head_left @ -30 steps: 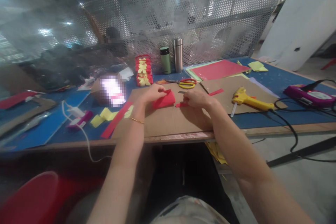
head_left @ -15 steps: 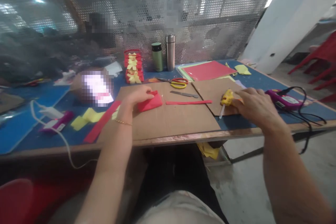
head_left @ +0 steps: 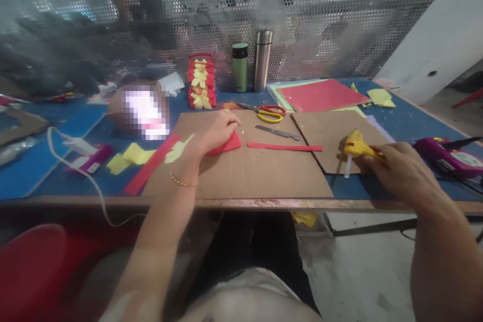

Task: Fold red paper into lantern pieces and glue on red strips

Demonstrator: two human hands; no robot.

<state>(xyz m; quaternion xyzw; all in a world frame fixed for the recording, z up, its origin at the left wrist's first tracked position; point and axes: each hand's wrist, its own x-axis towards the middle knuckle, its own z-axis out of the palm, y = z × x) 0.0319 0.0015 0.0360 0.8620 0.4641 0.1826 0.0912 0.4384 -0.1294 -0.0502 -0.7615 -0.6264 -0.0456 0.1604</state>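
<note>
My left hand [head_left: 221, 130] lies over a small folded red piece of felt or paper [head_left: 230, 146] on the cardboard sheet [head_left: 211, 181]. Its fingers are curled together and cover much of that piece. To the right, my right hand [head_left: 403, 166] grips a yellow hot glue gun [head_left: 354, 146], closed around its handle. A clear glue stick [head_left: 347, 166] sticks out of the gun towards the table's front edge. Between the hands lies a narrow red strip [head_left: 285, 147], with a flat metal blade [head_left: 277, 132] and red-and-yellow-handled scissors [head_left: 269, 113] behind it.
A small red bag with yellow bows [head_left: 201, 83], a green flask [head_left: 240, 68] and a steel flask [head_left: 263, 60] stand at the back. Red sheets [head_left: 324, 95] lie back right. Purple power strips [head_left: 449, 156] sit at both sides. A lit phone [head_left: 145, 113] stands left.
The view has shifted. My left hand has gone from pinching the red piece's upper edge to lying over it. My right hand still holds the glue gun, now farther right.
</note>
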